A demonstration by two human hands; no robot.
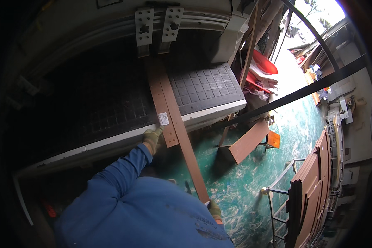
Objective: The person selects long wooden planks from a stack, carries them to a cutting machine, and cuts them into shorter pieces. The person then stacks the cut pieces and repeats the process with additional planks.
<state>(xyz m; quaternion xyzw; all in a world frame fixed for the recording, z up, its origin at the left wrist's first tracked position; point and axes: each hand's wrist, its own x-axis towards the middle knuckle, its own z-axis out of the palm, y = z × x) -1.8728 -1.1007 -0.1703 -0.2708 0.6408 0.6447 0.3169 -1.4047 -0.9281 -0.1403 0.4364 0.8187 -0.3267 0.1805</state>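
Note:
Two brown boards lie side by side across a black gridded machine bed. The shorter board point(171, 139) has a white label point(164, 119) and small holes near its close end. The longer, narrower board point(187, 155) reaches past the bed's edge toward me. My left hand point(153, 139), in a greenish work glove, is at the left edge of the shorter board just below the label, its fingers stretched toward it. My right hand point(214, 210), gloved too, grips the close end of the longer board; part of that hand is hidden by my blue sleeve and body.
The machine bed point(206, 84) has a pale front edge; metal clamp plates point(144, 27) hang above its back. A brown panel point(249, 141) and an orange stool point(273, 139) stand right. Stacked brown boards point(312, 194) lean by a metal rack point(277, 206). A dark bar point(301, 89) crosses the right side.

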